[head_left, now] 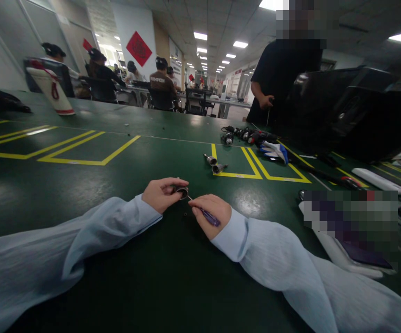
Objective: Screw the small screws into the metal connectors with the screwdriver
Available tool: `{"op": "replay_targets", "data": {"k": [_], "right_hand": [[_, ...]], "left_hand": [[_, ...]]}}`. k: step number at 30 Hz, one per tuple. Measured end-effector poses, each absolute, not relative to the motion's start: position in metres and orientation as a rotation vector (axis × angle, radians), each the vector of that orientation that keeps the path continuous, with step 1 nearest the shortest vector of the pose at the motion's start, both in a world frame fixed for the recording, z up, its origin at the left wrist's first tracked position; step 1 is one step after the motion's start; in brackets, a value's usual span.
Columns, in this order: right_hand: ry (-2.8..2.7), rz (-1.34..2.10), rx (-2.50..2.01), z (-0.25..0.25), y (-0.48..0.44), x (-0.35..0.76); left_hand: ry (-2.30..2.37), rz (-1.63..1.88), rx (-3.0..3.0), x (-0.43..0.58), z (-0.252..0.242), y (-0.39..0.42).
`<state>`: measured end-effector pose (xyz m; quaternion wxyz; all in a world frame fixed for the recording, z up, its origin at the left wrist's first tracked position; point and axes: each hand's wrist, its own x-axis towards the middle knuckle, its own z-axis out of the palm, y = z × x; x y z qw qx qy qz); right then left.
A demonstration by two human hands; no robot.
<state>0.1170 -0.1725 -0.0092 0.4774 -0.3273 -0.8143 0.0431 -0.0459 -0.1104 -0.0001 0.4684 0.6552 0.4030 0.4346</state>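
Note:
My left hand grips a small round metal connector shell, its open end turned toward my right hand. In my right hand lies a screwdriver with a purple handle; the fingers are closed on it. Its thin shaft points at the connector's rim, and whether the tip touches inside is too small to tell. A tiny dark part rests on the table just below the hands. Farther forward, two more metal connectors lie side by side on the green table.
Several dark connectors with cables lie ahead, beside a blue and white glove. At right are a partly blurred tablet-like object and a white bar. A black monitor stands behind. A person stands across the table.

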Motion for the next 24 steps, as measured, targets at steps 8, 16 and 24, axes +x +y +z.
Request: {"op": "replay_targets", "data": {"k": [8, 16, 24], "right_hand": [[-2.059, 0.068, -0.793, -0.0099, -0.1762, 0.1178], [-2.083, 0.058, -0.809, -0.0089, -0.1766, 0.1186], [-2.079, 0.072, -0.807, -0.0105, -0.1758, 0.1175]], "left_hand": [[1.014, 1.054, 1.626, -0.0462, -0.0018, -0.1097], [1.036, 1.047, 1.659, -0.0463, 0.0000, -0.1109], [1.018, 1.066, 1.667, -0.0457, 0.0000, -0.1125]]}}
